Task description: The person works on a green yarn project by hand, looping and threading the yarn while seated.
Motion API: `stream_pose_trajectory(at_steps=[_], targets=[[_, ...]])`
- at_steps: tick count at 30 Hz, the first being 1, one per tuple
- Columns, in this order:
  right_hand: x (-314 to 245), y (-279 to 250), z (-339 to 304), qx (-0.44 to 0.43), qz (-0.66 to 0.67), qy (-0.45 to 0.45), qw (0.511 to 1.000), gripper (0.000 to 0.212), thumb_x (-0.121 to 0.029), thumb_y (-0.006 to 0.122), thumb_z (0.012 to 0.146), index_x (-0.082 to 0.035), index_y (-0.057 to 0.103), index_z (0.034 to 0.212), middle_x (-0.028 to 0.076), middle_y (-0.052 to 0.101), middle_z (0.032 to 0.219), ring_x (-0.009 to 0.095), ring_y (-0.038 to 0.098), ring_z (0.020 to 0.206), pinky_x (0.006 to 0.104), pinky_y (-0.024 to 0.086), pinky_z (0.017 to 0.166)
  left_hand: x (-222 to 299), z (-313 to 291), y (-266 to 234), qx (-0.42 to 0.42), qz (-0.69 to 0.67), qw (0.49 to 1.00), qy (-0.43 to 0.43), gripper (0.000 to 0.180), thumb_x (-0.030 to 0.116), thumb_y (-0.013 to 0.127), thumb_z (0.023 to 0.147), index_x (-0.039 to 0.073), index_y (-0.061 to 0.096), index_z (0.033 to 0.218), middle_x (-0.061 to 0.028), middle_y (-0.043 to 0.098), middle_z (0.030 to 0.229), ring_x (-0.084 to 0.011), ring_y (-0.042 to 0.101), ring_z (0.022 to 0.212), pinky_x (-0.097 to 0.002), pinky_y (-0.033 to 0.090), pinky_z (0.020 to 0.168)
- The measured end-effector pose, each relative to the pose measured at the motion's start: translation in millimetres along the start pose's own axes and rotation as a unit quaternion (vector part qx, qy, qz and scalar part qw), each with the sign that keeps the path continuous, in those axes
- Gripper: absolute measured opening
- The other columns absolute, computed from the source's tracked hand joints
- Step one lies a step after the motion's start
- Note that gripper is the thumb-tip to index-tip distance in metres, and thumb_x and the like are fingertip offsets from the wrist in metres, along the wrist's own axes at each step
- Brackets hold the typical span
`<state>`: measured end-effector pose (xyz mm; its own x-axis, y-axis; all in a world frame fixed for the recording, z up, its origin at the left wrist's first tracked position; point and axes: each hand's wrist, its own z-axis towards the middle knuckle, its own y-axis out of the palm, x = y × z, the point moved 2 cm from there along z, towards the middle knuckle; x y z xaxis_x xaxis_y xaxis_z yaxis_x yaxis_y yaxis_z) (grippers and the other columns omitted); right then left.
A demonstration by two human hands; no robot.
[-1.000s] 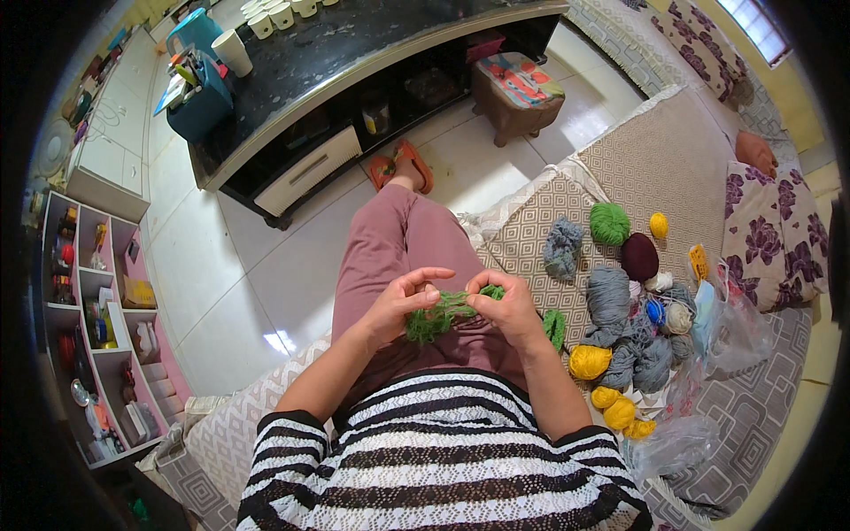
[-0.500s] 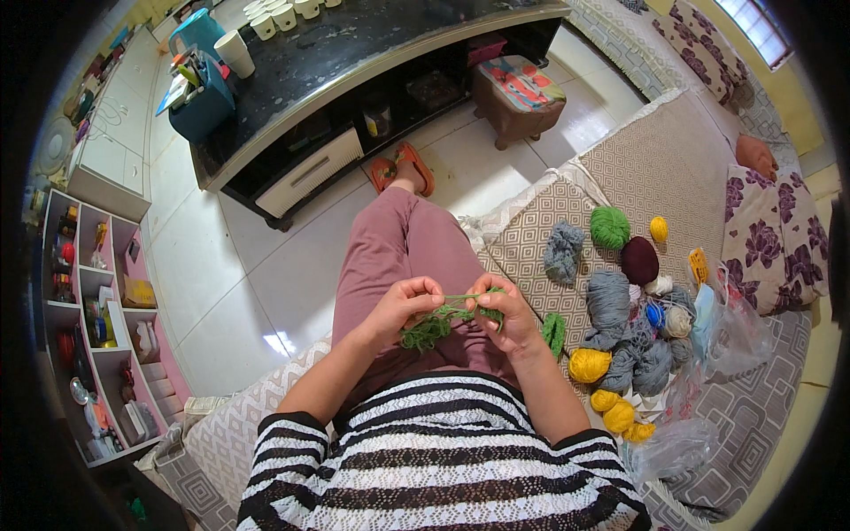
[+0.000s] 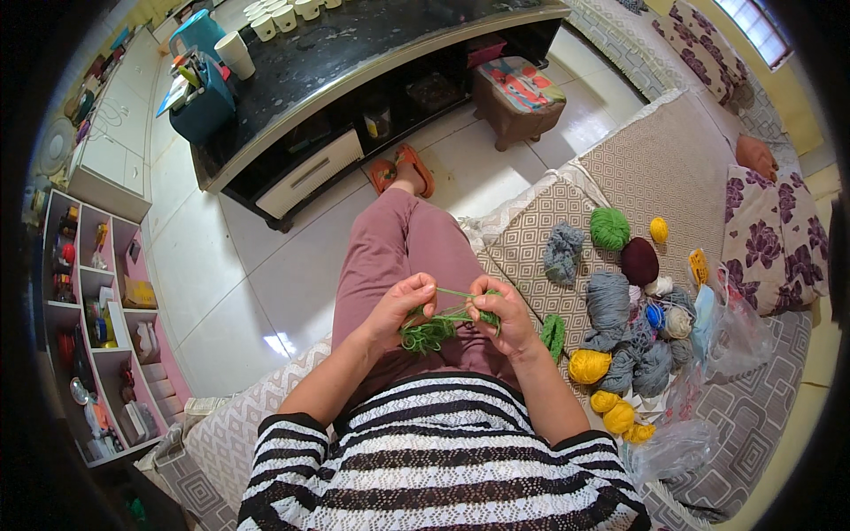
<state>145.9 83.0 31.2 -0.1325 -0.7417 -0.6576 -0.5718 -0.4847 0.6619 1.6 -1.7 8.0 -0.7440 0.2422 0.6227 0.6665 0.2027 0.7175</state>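
Observation:
Above my lap, my left hand (image 3: 403,308) and my right hand (image 3: 498,311) each pinch green yarn. One strand runs taut between the fingertips of both hands. Below it more strands cross over, and a loose tangled bunch of green yarn (image 3: 428,335) hangs under my left hand. Some of the green also shows among the fingers of my right hand. On the seat just right of that hand lies a small green looped yarn piece (image 3: 552,336). Whether a hook or needle is in either hand, I cannot tell.
Yarn balls lie on the patterned seat at my right: a green ball (image 3: 609,228), a maroon ball (image 3: 639,259), grey yarn (image 3: 608,301) and a yellow ball (image 3: 589,365). Beside them is a clear plastic bag (image 3: 742,329). Ahead stands a black-topped table (image 3: 354,55), with a stool (image 3: 518,99).
My hands have shifted slightly, and the taut strand has risen a little, clear of the strands beneath. The green bunch still hangs under my left hand.

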Motion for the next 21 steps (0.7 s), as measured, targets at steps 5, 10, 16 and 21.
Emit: stream_pose_trajectory(at_steps=[5,10,16,21], targets=[[1.6,0.3,1.3,0.003,-0.012,-0.003,1.0,0.009,-0.008,0.05,0.075,-0.003,0.045,0.08,0.004,0.05,0.061,0.004,0.035,0.037,0.013,0.027,0.032,0.9,-0.8,3.9,-0.012,0.0,1.0,-0.022,0.01,0.019,0.048,0.084,0.009,0.047,0.083,0.004,0.044,0.057,-0.001,0.032,0.043,-0.0141,0.024,0.038],[-0.8,-0.6,1.6,0.007,-0.011,0.005,1.0,0.01,-0.01,0.051,0.076,-0.004,0.045,0.081,0.003,0.051,0.062,0.004,0.036,0.038,0.0132,0.027,0.033,2.4,-0.5,0.1,-0.04,0.068,0.996,-0.036,0.013,0.02,0.048,0.084,0.008,0.048,0.09,0.0044,0.04,0.051,-0.0022,0.031,0.042,-0.016,0.024,0.04],[-0.8,0.5,2.6,-0.015,0.053,0.01,0.998,0.019,-0.009,0.048,0.071,-0.003,0.045,0.088,0.006,0.052,0.069,0.008,0.043,0.047,0.0159,0.034,0.039,3.6,-0.5,4.3,-0.026,-0.002,0.999,-0.037,0.012,0.015,0.047,0.085,0.008,0.049,0.093,0.0015,0.05,0.064,-0.001,0.033,0.044,-0.013,0.025,0.04],[0.1,-2.7,3.9,-0.023,0.044,0.042,0.998,0.025,-0.009,0.045,0.069,-0.003,0.044,0.093,0.007,0.053,0.074,0.01,0.045,0.051,0.0173,0.036,0.045,1.3,-1.0,1.2,-0.007,-0.043,0.999,-0.007,0.015,0.014,0.045,0.085,0.008,0.046,0.098,-0.0021,0.056,0.079,-0.001,0.033,0.043,-0.0121,0.027,0.039]])
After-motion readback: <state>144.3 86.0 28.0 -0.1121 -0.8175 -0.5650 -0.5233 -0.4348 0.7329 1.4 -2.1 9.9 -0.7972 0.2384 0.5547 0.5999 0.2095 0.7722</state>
